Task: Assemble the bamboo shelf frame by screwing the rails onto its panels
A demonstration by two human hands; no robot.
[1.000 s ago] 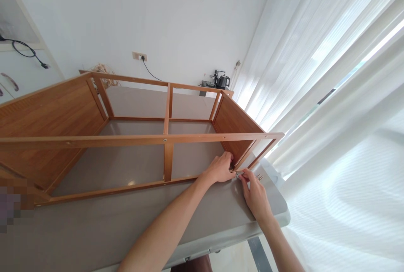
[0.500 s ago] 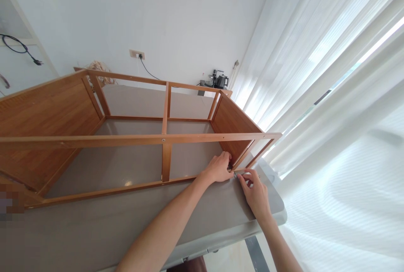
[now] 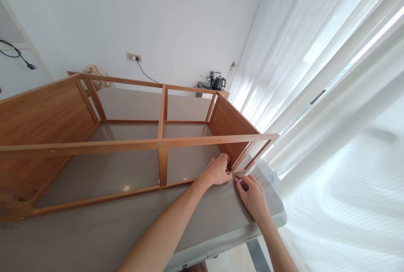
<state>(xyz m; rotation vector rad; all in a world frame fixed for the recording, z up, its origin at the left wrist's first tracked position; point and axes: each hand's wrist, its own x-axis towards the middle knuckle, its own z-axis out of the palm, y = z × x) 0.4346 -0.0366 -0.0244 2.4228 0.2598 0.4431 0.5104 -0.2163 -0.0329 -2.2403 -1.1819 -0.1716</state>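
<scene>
A brown wooden frame [image 3: 162, 164] with solid end panels rests on the grey tabletop. My left hand [image 3: 217, 170] reaches over its lower front rail at the right end, fingers curled around the rail by the right panel [image 3: 233, 120]. Just outside that corner, my right hand [image 3: 252, 194] pinches a small metal tool [image 3: 234, 176] whose tip meets the rail near my left thumb. Most of the tool is hidden by the fingers, so its exact kind is unclear. Several thin metal pieces [image 3: 257, 177] lie on the table beyond my right hand.
The grey table [image 3: 202, 225] has a rounded right corner beside the white curtains [image 3: 315, 137]. Behind the frame are an electric kettle [image 3: 219, 81], a bundle of pale strands [image 3: 94, 70] and a wall socket [image 3: 134, 57] with a plugged cord.
My right hand has turned and closed more around the small metal tool, staying at the same corner. My left hand keeps its hold on the rail. The view has shifted slightly.
</scene>
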